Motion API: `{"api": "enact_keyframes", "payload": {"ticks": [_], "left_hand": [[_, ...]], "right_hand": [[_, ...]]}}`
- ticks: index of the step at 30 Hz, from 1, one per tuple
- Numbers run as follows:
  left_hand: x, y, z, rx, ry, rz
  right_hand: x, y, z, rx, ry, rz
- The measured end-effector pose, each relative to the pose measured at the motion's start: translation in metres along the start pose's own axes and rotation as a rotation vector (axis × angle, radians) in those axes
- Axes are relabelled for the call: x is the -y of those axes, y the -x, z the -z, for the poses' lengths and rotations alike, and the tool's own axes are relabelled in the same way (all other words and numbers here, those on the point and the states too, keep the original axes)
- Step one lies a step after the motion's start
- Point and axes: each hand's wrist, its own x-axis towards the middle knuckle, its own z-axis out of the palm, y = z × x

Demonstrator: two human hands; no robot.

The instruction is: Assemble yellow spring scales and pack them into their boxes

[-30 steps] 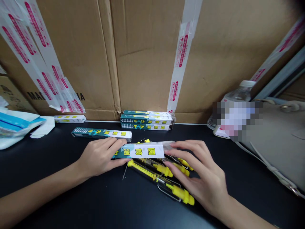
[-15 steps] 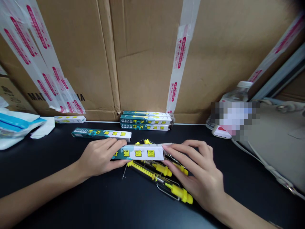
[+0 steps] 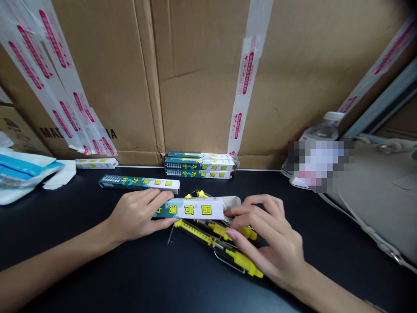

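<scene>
My left hand (image 3: 140, 215) grips a slim white-and-teal cardboard box (image 3: 190, 208) with yellow lettering, thumb below and fingers over the top. The box's right end has an end flap (image 3: 232, 202) standing out. Beside that end is my right hand (image 3: 272, 243), thumb and fingers apart; its fingertips are close to the flap, and I cannot tell if they touch it. Under and in front of the box lie several yellow-and-black tubular spring scales (image 3: 244, 261) with metal hooks, partly hidden by the box and my right hand.
Another slim box (image 3: 140, 182) lies behind my left hand. A stack of similar boxes (image 3: 198, 167) rests against a large taped carton (image 3: 198, 87); one more box (image 3: 97, 163) lies further left. Blue-white packaging (image 3: 29, 174) is at left, a bottle (image 3: 325, 126) and beige bag (image 3: 381, 187) at right.
My right hand has drawn slightly away from the box's end and its thumb has come off the box. The flap shows more now. My left hand and the box have stayed put.
</scene>
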Motion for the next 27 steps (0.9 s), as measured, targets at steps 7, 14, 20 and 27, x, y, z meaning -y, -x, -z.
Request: {"api": "enact_keyframes", "payload": {"ticks": [7, 14, 20, 27], "left_hand": [[0.000, 0.000, 0.000, 0.012, -0.005, -0.002], [0.000, 0.000, 0.000, -0.004, -0.007, 0.005], [0.000, -0.001, 0.000, 0.001, -0.009, -0.006], [0.001, -0.003, 0.003, 0.004, 0.018, -0.095]], "right_hand": [[-0.005, 0.000, -0.002, -0.013, 0.058, -0.028], [-0.006, 0.000, -0.004, -0.031, 0.075, 0.006], [-0.008, 0.002, -0.006, -0.059, 0.115, -0.004], [-0.012, 0.003, -0.006, 0.047, 0.077, 0.028]]}}
